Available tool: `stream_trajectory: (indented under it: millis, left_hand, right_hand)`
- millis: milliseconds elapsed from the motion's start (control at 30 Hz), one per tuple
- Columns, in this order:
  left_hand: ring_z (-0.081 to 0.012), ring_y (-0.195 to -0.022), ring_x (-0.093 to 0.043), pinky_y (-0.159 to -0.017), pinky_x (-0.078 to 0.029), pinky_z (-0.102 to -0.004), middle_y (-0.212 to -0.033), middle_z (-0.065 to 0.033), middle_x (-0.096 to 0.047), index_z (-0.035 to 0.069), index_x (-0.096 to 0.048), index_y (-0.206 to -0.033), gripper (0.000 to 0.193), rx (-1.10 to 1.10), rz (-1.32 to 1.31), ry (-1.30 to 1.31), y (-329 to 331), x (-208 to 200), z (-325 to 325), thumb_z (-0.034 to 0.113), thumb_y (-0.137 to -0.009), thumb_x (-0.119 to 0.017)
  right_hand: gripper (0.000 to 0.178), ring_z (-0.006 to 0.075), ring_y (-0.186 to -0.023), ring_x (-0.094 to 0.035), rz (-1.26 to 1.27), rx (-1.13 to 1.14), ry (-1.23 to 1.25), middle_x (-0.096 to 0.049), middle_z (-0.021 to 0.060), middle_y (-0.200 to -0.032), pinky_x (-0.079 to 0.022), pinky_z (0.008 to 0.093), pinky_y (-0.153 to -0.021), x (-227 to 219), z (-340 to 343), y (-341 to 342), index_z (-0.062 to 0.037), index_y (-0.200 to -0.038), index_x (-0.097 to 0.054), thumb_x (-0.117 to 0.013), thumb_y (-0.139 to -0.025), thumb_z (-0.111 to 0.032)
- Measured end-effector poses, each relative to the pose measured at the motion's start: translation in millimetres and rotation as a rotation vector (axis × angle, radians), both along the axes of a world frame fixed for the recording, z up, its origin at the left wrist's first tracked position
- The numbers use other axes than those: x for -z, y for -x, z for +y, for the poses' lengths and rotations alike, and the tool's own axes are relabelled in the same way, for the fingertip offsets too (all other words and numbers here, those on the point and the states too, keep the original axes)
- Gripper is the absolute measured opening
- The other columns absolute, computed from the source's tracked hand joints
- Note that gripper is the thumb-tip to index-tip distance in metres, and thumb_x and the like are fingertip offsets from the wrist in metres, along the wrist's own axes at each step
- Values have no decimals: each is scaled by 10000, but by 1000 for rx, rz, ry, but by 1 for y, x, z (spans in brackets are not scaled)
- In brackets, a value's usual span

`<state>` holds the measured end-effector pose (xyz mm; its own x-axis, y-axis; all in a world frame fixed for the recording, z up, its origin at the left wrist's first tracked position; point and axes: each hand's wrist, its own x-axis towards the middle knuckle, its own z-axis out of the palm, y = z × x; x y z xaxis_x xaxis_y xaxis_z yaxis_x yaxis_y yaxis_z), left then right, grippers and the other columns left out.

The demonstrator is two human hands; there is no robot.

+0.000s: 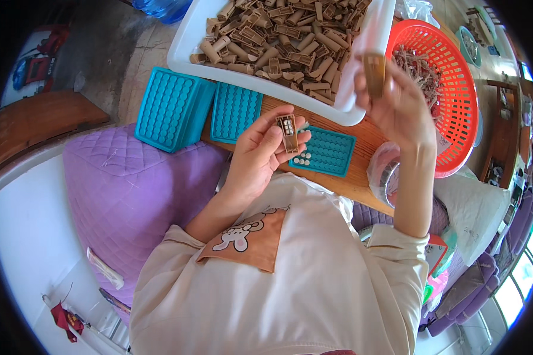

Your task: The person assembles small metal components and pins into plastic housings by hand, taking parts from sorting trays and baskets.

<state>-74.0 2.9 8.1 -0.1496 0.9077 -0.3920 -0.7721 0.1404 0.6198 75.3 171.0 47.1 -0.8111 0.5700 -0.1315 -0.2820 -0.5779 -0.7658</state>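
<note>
A brown plastic case part [288,135], with small white pieces in its upper cavity, sits in my left hand [256,147]. My left thumb and fingers close around its sides, just above a teal dimpled tray [339,152]. Several white round pellets [302,159] lie at that tray's left end. My right hand [407,115] is raised by the tub's right corner, its fingers partly smeared by motion. It grips a second brown plastic part [374,76], longish and shell-like.
A white tub [260,81] full of loose brown plastic parts [284,44] stands behind. At right is a red slotted basket [465,97] of thin scraps. More teal trays [175,106] stand at left. A clear round container or roll [387,177] is near the wooden table's [364,145] right edge.
</note>
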Motion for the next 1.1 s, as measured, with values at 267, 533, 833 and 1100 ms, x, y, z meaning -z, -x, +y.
stream_trajectory:
  millis: [267, 533, 833, 1100]
  left_hand:
    - [-192, -985, -525, -820, -448, -296, -1053, -125, -534, 6, -426, -1153, 334, -121, 108, -126, -12, -7, 8, 135, -851, -492]
    - [-149, -955, -530, -789, -432, -240, -1047, -107, -540, -17, -420, -1157, 380, -82, 221, -239, -22, -10, 9, 70, -810, -548]
    - [-145, -987, -514, -844, -430, -259, -1077, -120, -523, -29, -433, -1113, 345, -54, 268, -294, -29, -8, 11, -2, -789, -551]
    - [-196, -1027, -501, -875, -410, -294, -1112, -188, -504, -28, -426, -1129, 352, 14, 435, -203, -35, -12, 9, 75, -814, -544]
  right_hand:
    - [386, 157, -802, -569, -31, 98, 82, -574, 104, -945, -471, 259, -748, 18, -70, -20, 31, -1067, -494, -581, -790, -224]
    - [270, 131, -848, -551, -268, 328, -153, -577, 80, -916, -467, 251, -754, 17, -104, -5, 47, -1035, -522, -569, -792, -61]
    - [252, 151, -741, -575, -580, 542, -597, -588, 89, -856, -499, 246, -650, 16, -117, 8, -5, -952, -585, -631, -705, 7]
    - [218, 168, -731, -581, -610, 594, -512, -568, 103, -833, -523, 254, -615, 22, -122, 7, 9, -893, -570, -644, -689, 17]
